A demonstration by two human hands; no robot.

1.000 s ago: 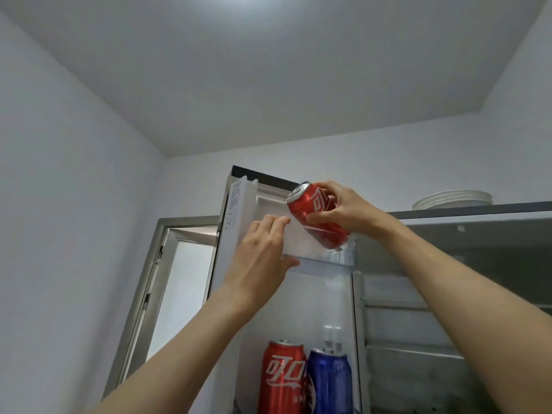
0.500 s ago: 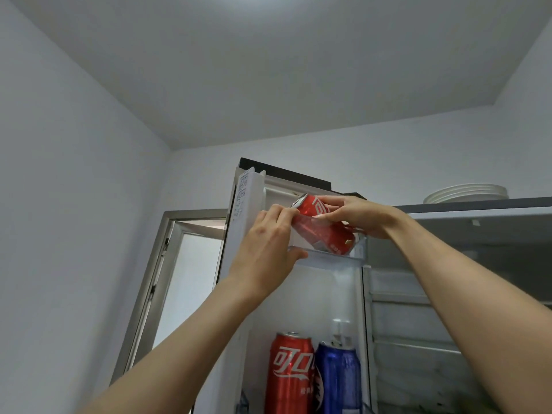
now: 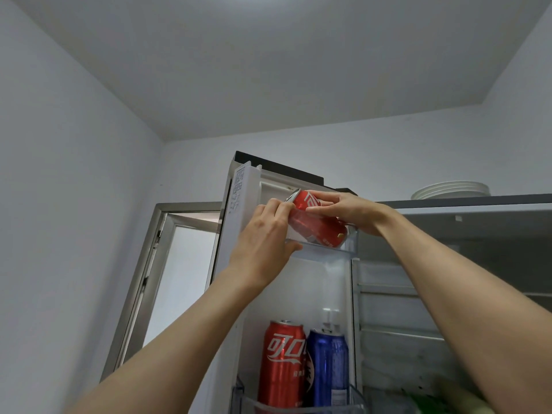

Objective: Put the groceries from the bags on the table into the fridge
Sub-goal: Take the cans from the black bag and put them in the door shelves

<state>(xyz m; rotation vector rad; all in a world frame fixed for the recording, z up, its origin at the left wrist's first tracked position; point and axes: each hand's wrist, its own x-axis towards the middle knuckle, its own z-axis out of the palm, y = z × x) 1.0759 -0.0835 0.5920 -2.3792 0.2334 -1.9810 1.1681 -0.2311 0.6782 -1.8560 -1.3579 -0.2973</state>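
Head view looks up at a grey ceiling and pale walls, with the open fridge door as landmark. Left of the door stands a metal door frame; right of it, white plates sit atop the fridge. A red cola can lies tilted in the door's top clear bin, long axis running lid up-left to base down-right. The right hand curls its fingers over the can; the left hand pinches its lid end. Lower on the door stand a red can and a blue can, upright.
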